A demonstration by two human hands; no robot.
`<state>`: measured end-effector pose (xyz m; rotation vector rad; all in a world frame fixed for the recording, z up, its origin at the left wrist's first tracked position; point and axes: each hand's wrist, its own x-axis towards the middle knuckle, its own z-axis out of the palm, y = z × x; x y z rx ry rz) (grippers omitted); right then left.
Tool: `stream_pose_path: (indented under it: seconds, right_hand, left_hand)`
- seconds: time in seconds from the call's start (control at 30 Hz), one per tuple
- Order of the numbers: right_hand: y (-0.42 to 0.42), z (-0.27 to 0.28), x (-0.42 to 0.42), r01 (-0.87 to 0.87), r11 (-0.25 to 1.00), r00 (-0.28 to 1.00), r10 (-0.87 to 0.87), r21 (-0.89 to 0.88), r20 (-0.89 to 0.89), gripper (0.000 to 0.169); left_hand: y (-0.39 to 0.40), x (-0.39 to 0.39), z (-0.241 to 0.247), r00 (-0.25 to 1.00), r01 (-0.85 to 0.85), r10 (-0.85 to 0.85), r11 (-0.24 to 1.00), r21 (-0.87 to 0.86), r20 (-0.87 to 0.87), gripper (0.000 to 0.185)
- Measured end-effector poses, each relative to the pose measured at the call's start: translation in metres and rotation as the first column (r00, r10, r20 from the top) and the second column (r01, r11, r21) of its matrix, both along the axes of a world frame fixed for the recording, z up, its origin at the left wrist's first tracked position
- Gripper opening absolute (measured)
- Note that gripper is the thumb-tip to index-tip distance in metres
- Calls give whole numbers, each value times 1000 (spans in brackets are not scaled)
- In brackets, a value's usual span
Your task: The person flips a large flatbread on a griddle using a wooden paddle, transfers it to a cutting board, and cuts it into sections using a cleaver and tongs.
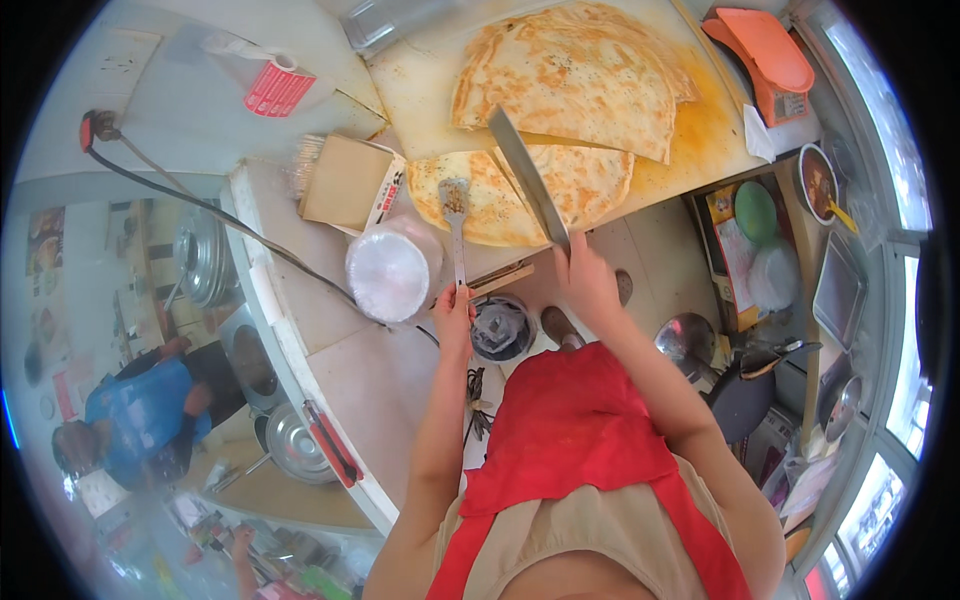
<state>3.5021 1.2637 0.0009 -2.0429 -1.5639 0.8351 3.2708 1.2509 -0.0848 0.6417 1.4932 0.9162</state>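
Note:
My right hand (591, 281) is closed round the handle of a broad kitchen knife (529, 176). Its blade lies along a cut in the front piece of a large browned flatbread (589, 176). In my left hand (453, 319) is the handle of a metal spatula (454, 202). The spatula's flat head, with brown bits on it, rests over the left part of that front piece. Behind it, a larger stack of flatbread (570, 75) lies on the oily cutting board (705, 176). A straight cut edge separates the stack from the front piece.
Left of the board stand a cardboard box (352, 180), skewers or toothpicks (306, 161) and a plastic-wrapped stack of round containers (390, 270). A black cable (247, 229) crosses the counter. At right are an orange scale (765, 60) and a bowl of red sauce (817, 184). A lined bin (501, 330) stands below.

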Motion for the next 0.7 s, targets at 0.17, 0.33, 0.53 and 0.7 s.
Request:
stream_pose_path:
  seconds: [0.17, 0.33, 0.53, 0.7]
  right_hand:
    - [-21, -32, 21, -12, 998, 1000, 14, -67, 25, 23]
    - [-30, -46, 35, 106, 994, 950, -98, 11, -297, 21]
    - [-94, -37, 86, 474, 841, 481, -496, -262, -723, 13]
    - [-126, -72, 115, 520, 792, 361, -543, -320, -758, 16]
  left_hand:
    - [-4, 5, 22, 999, -34, 34, 999, 10, 15, 15]
    - [-7, 16, 67, 988, -89, 62, 978, 188, 143, 13]
    - [-2, 68, 62, 901, 59, -92, 994, 90, 424, 15]
    - [-2, 111, 5, 865, 208, -153, 976, -64, 477, 18]
